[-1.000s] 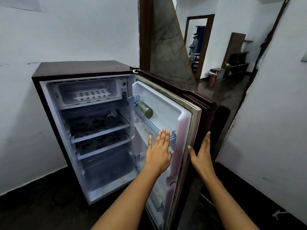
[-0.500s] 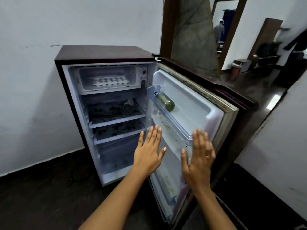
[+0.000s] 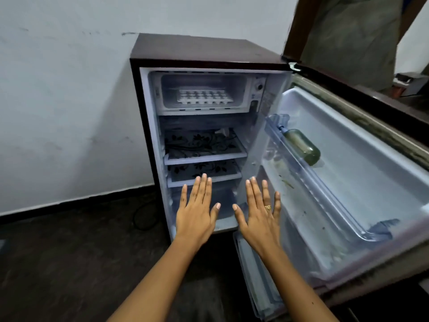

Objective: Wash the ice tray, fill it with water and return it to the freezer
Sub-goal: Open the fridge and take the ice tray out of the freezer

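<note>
A small dark-red fridge (image 3: 204, 49) stands against the white wall with its door (image 3: 362, 173) swung wide to the right. At the top inside, the freezer box (image 3: 239, 89) is uncovered and a white ice tray (image 3: 203, 97) lies flat in it. My left hand (image 3: 197, 212) and my right hand (image 3: 260, 217) are stretched out side by side in front of the fridge's lower part, palms down, fingers straight and spread. Both hold nothing and touch nothing. The right hand wears a gold ring.
Two shelves with black floral mats (image 3: 204, 145) sit below the freezer box. A green bottle (image 3: 301, 146) lies in the upper door rack. A dark cable (image 3: 144, 217) runs on the dark floor left of the fridge. A doorway opens at the back right.
My right hand left the door's outer edge and came in beside the left hand. Both hands shifted from the door toward the fridge's open front, and the view turned right to face it.
</note>
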